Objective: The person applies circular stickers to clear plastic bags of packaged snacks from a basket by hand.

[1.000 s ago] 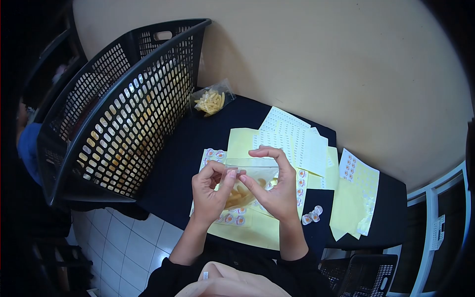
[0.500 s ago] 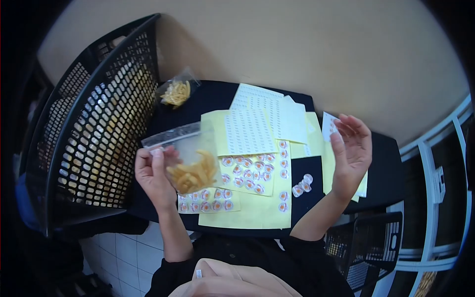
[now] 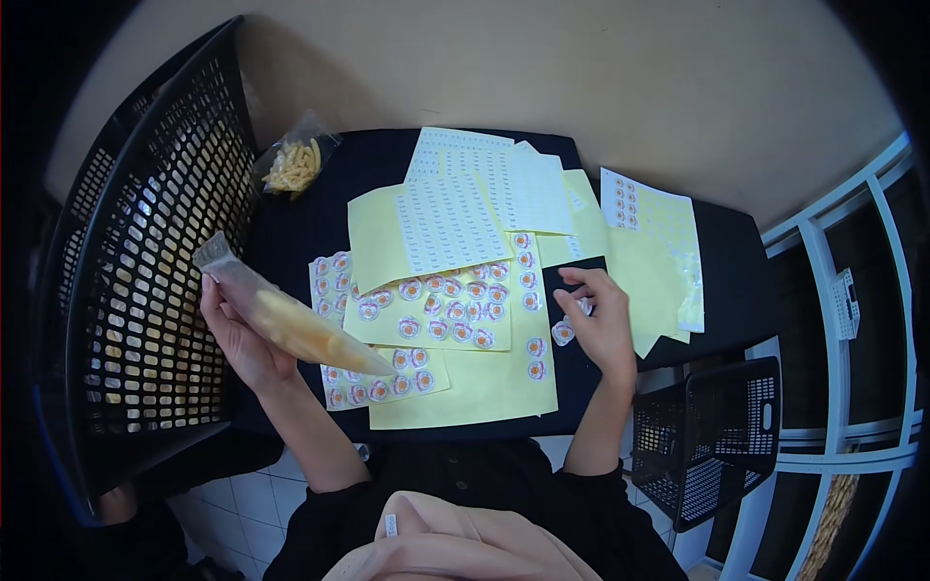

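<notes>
My left hand is closed on the upper end of a clear plastic bag of pale yellow snack sticks, tilted so its edge faces me. My right hand hovers low over a few loose round stickers on the dark table, partly covering them; its thumb and forefinger are apart. Between my hands lie yellow backing sheets bearing rows of round stickers with orange centres. White sheets of small printed labels overlap them at the back.
A tall black perforated basket stands at the left, with pale contents showing through its holes. Another bag of yellow sticks lies beside it. More sticker sheets rest at the right. Below the table's right side is a smaller black basket, near a white metal frame.
My left hand has moved left, and the bag has turned from flat-facing to edge-on. My right hand has come down and leftward from its raised position to the loose stickers. The view has shifted slightly.
</notes>
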{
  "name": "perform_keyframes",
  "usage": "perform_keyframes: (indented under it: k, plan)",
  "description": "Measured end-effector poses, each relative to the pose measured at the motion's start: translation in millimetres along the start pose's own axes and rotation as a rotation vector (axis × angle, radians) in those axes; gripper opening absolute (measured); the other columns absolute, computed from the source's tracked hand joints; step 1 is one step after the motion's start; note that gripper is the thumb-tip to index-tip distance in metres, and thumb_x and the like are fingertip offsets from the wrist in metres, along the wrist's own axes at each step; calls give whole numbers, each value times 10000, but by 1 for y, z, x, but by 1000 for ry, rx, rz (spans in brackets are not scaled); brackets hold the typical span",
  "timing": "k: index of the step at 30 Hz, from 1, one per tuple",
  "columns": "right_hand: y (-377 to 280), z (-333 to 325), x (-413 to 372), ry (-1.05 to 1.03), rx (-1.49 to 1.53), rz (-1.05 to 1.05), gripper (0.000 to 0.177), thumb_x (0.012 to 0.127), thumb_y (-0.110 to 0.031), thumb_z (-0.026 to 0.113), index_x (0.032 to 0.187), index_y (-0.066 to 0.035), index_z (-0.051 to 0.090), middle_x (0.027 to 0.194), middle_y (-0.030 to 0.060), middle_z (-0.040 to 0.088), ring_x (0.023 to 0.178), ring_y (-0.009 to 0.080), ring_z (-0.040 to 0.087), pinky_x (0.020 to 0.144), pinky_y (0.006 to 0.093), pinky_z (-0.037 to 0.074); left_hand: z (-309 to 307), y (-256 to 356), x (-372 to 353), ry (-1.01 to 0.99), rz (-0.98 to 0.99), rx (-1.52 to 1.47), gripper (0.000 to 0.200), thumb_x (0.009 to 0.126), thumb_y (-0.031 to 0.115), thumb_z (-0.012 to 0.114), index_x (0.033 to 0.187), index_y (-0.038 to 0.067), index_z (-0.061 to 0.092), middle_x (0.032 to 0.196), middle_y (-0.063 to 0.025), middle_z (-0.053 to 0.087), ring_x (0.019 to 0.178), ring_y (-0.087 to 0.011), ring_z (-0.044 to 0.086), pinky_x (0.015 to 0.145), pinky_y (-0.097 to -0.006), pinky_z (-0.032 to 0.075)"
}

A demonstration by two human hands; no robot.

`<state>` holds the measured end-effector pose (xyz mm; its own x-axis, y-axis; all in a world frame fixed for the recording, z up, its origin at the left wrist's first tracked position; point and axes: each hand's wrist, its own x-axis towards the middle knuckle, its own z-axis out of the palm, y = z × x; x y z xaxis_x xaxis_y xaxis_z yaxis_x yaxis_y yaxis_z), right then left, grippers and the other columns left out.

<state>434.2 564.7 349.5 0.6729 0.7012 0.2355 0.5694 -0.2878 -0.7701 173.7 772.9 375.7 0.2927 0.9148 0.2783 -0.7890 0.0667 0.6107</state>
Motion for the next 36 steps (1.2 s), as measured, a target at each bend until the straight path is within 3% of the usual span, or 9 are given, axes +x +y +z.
perform_keyframes:
  k: [2, 3, 5, 10, 22, 26, 31, 36]
  plan:
    - [1, 10, 0, -57, -53, 6, 235, 681, -44, 623, 909, 2, 595, 793, 90, 567, 637, 135, 533, 587, 247, 424, 5, -4, 4, -256, -55, -365, 197, 883, 235, 388, 920, 67, 485, 823, -15, 547, 753, -84, 532, 604, -286, 438]
    - [-2, 15, 1, -89, -70, 19, 227, 679, -48, 624, 899, 3, 599, 799, 97, 569, 634, 152, 536, 589, 258, 428, 5, -5, 6, -255, -56, -365, 197, 883, 235, 388, 920, 67, 485, 823, -15, 547, 753, -84, 532, 604, -286, 438]
    - [2, 29, 3, -102, -103, -33, 224, 678, -59, 627, 893, 0, 602, 803, 104, 570, 643, 177, 540, 602, 274, 432, 6, -5, 9, -324, -280, -796, 149, 855, 181, 439, 917, 48, 463, 795, -5, 538, 710, -83, 526, 555, -253, 423]
    - [4, 51, 11, -140, -273, -159, 224, 680, -115, 636, 881, -18, 615, 782, 118, 568, 720, 247, 554, 670, 324, 434, 3, -4, 11, -348, -300, -819, 146, 853, 175, 420, 919, 53, 465, 793, -3, 542, 714, -88, 531, 552, -255, 421]
    - [11, 60, 23, -182, -216, -264, 82, 633, -52, 638, 675, -10, 582, 682, 94, 569, 689, 250, 539, 645, 342, 407, 10, 0, 6, -350, -346, -918, 134, 855, 187, 422, 902, 67, 460, 776, -7, 532, 706, -94, 531, 551, -265, 428]
    - [2, 57, 21, -203, -278, -336, 76, 657, -71, 630, 686, -24, 579, 658, 94, 569, 678, 241, 536, 679, 331, 374, 7, -1, 6, -341, -365, -899, 134, 856, 191, 421, 896, 69, 458, 769, -7, 527, 697, -93, 527, 553, -269, 429]
    - [-3, 55, 18, -309, -342, -209, 54, 733, -84, 569, 742, -31, 572, 652, 99, 569, 654, 232, 532, 714, 317, 338, 5, -3, 4, -341, -385, -889, 130, 861, 189, 415, 893, 69, 455, 762, -3, 522, 691, -92, 520, 554, -271, 428]
    - [-2, 56, 14, -312, -353, -216, 73, 764, -80, 526, 773, -17, 560, 653, 111, 567, 650, 240, 530, 711, 319, 337, 1, -5, 6, -345, -418, -852, 132, 875, 185, 387, 890, 69, 449, 758, 0, 519, 688, -88, 514, 558, -281, 429]
